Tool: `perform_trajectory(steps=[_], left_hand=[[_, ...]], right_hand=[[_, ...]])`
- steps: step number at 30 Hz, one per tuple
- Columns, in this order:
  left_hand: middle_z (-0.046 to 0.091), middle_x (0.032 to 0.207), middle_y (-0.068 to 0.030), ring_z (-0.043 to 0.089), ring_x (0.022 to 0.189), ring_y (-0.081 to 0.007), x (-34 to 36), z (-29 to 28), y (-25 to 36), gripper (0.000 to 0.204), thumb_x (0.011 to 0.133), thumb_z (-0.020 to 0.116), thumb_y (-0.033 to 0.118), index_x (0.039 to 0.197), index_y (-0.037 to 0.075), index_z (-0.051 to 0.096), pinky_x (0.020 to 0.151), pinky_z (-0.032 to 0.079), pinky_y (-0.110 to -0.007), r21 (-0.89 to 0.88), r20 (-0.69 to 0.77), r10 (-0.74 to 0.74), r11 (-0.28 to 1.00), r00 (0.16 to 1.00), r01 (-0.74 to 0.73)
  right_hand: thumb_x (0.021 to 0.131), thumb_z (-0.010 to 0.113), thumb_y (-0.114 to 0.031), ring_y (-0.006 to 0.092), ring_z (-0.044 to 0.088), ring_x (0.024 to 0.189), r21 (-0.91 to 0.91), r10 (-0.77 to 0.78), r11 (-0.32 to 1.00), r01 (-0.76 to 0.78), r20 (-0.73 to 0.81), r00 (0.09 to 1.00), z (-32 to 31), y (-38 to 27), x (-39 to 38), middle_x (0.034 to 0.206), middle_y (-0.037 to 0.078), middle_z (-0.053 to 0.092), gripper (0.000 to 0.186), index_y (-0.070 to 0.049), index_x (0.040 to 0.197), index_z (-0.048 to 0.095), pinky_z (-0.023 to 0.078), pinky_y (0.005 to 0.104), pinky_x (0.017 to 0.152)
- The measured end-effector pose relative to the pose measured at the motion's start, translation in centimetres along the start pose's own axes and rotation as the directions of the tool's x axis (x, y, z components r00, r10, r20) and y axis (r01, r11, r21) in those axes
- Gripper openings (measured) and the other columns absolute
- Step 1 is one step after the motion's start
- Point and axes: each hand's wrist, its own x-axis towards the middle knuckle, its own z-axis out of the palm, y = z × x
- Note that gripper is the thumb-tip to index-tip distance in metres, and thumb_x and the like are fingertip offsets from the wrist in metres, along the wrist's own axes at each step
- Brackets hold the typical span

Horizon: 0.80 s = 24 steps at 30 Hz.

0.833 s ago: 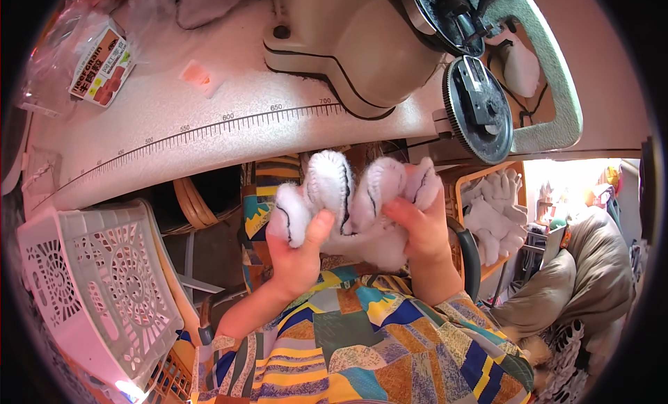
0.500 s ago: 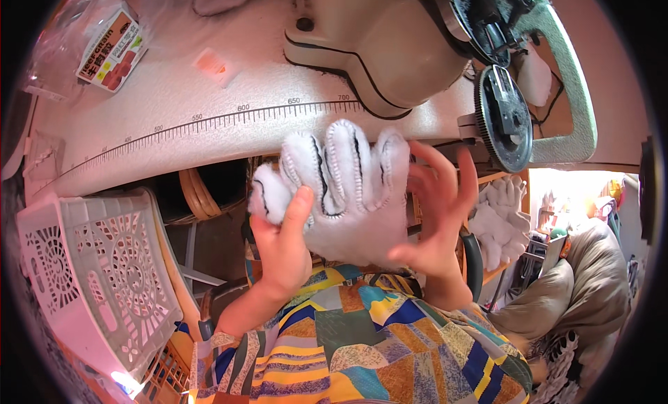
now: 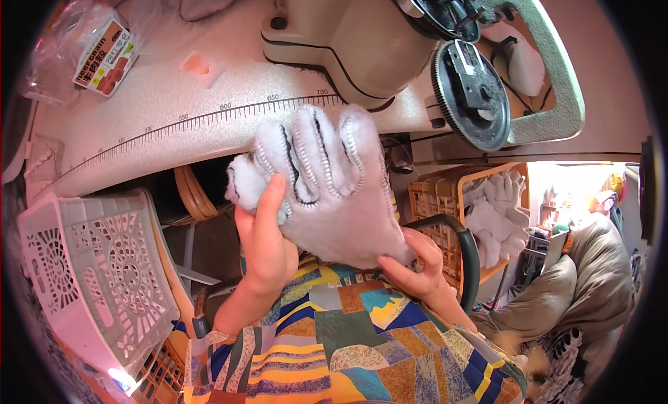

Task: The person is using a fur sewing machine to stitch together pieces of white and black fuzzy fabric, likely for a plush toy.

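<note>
A fluffy white glove [image 3: 341, 216] with dark stitched seams between its fingers is held up above my lap, fingers pointing toward the table. My left hand [image 3: 268, 233] grips its left side, thumb lying over the front near the glove's thumb; the other fingers are behind it. At the lower right corner of the cuff, my right hand [image 3: 421, 265] pinches the fabric between thumb and fingers. Just beyond the glove is the edge of a pale worktable [image 3: 160, 119] with a printed ruler scale. A beige sewing machine [image 3: 341, 42] with a black toothed wheel [image 3: 473, 94] stands on it.
On the left stands a white perforated plastic crate [image 3: 104, 272]. An orange basket [image 3: 445, 216] at right holds several white gloves [image 3: 497, 216]. A black chair armrest [image 3: 470, 258] curves beside my right arm. A small food packet [image 3: 106, 60] lies at the table's far left.
My right hand has come down from beside the glove's fingers and now pinches the cuff's lower right corner. The glove has shifted slightly left and tilted.
</note>
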Motion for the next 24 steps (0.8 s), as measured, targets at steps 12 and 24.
perform_trajectory(steps=[12, 24], left_hand=[[0.054, 0.13, -0.0072, 0.053, 0.118, -0.0175, -0.6, 0.0, -0.2, 0.039, 0.096, 0.053, 0.01, 0.134, 0.002, 0.046, 0.102, 0.04, -0.035, 0.031, 0.006, -0.001, 1.0, 1.0, 0.001], [0.038, 0.116, -0.0144, 0.037, 0.107, -0.0288, -4.1, -0.6, -3.7, 0.078, 0.064, 0.081, 0.036, 0.12, 0.002, 0.038, 0.091, 0.031, -0.042, 0.586, 0.625, 0.408, 0.318, 0.666, -0.745]], right_hand=[[0.066, 0.077, -0.006, 0.0277, 0.065, 0.087, 0.051, -0.014, 0.999, 0.01, 0.084, 0.996, -0.3, 0.4, 0.0, 0.114, 0.014, 0.059, 0.032, -0.007, 0.097, 0.07, 0.055, 0.0338, 0.069], [0.082, 0.067, -0.003, 0.0094, 0.05, 0.062, 0.584, 0.807, 0.522, -0.622, -0.1, 0.583, 0.0, -1.1, -0.1, 0.072, 0.008, 0.059, 0.016, 0.0, 0.08, 0.051, 0.04, 0.0234, 0.055]])
